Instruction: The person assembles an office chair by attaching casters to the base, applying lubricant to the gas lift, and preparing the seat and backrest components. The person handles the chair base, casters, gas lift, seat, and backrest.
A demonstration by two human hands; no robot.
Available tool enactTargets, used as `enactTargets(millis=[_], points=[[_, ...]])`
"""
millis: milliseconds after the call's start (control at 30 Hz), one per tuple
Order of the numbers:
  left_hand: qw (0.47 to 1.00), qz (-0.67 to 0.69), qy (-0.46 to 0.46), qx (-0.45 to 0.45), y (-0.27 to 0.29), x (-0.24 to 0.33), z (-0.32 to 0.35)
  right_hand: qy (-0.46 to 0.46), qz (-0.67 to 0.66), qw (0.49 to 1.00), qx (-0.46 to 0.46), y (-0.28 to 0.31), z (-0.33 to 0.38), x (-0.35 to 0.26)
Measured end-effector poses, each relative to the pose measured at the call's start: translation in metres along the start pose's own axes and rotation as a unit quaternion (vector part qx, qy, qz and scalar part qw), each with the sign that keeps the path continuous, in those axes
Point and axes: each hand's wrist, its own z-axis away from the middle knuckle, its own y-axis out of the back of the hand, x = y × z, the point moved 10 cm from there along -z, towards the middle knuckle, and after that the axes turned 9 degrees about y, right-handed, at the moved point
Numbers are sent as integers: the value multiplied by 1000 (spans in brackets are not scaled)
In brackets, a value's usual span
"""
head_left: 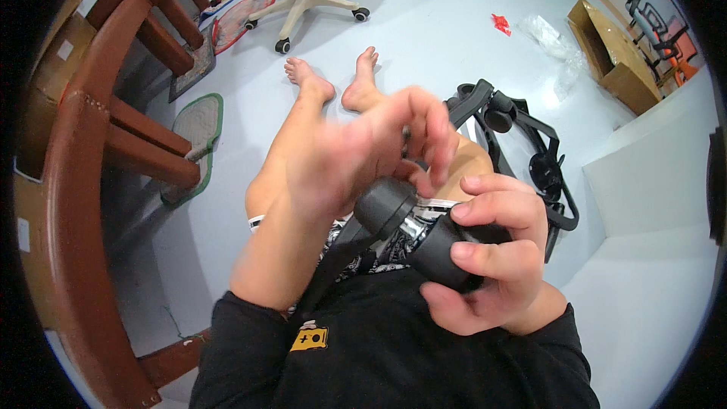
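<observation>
I sit on the floor with my legs stretched out. My right hand grips a black cylinder that has a shiny metal band in its middle. My left hand is blurred and hovers just above the cylinder's left black end, fingers spread and curled, with nothing clearly held in it. The cylinder lies across my lap, tilted down to the right.
A black chair base with castors lies on the floor by my right leg. A brown wooden chair frame stands at the left. An office chair base, cardboard box, plastic wrap and white panel surround me.
</observation>
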Motion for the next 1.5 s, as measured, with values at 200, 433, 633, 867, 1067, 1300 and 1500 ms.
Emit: enactTargets(millis=[200, 433, 633, 867, 1067, 1300, 1500], points=[[992, -47, 20, -118, -15, -7, -19, -45, -273, 948, 159, 7, 8, 21], [951, -86, -104, -279, -46, 29, -2, 1, 40, 974, 224, 9, 14, -4], [905, -219, -203, -304, -61, 30, 2, 87, 189, 909, 361, 12, 24, -26], [914, -191, -183, -308, -48, 21, -4, 137, 85, 936, 314, 14, 25, -25], [911, -184, -217, -298, -36, 32, -3, 186, -51, 941, 279, 2, 26, -32], [942, -198, -113, -248, -19, 26, -3, 221, 111, 968, 52, -13, 18, -14], [958, -222, -84, -160, -20, 21, -2, 357, 89, 917, 152, -12, 24, -20]])
